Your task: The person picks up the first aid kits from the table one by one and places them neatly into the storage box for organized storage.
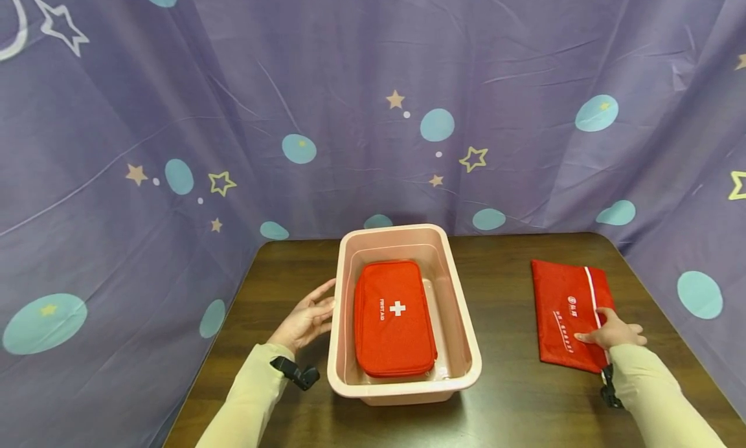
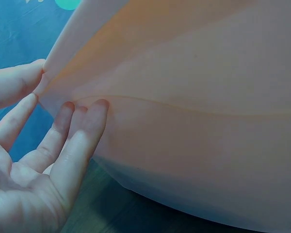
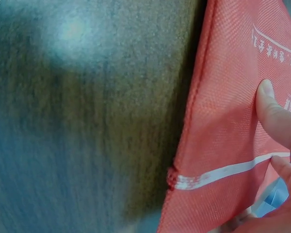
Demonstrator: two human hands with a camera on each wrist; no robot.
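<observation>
A pale pink plastic bin [image 1: 469,331] stands at mid-table. Inside it lies a red first aid pouch [image 1: 396,331] with a white cross and "FIRST AID" lettering. At the bin's left side is my left hand [image 1: 305,318]; in the left wrist view its extended fingers [image 2: 89,121] meet the outer wall and rim. On the right of the table lies a flat red fabric bag [image 1: 556,292] with white print and a white stripe. My right hand [image 1: 618,331] holds that bag near its right edge, thumb [image 3: 274,109] pressed on its face.
The dark wood table [image 1: 501,267] carries the bin and bag. A purple curtain [image 1: 350,79] with stars and blue spots hangs behind and along both sides. Black wrist straps [image 1: 294,371] sit over the pale sleeves.
</observation>
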